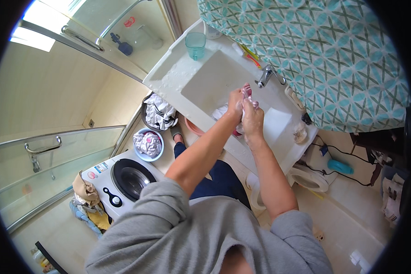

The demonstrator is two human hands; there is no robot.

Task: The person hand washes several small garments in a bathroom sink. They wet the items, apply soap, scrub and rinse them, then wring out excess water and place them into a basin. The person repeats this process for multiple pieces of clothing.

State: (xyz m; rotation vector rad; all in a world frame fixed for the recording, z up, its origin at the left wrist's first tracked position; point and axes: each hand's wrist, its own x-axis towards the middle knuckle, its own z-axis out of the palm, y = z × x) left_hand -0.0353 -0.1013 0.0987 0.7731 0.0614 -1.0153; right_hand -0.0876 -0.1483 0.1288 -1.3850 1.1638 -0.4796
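Over a white sink basin (212, 78), my left hand (235, 102) and my right hand (253, 118) are closed side by side on one wet, soapy pink-and-white striped cloth (247, 90). Part of the cloth sticks out above my fingers, and some hangs below them. White wet fabric (220, 112) lies in the basin, partly hidden by my left forearm. A chrome faucet (268, 76) stands at the basin's far edge, beyond my hands.
A translucent teal cup (195, 46) stands on the sink's left ledge, with brushes (251, 59) near the curtain (311, 61). Laundry fills a blue basin (162, 148) and a dark one (144, 114) on the floor. A front-loading washing machine (99, 178) is at left.
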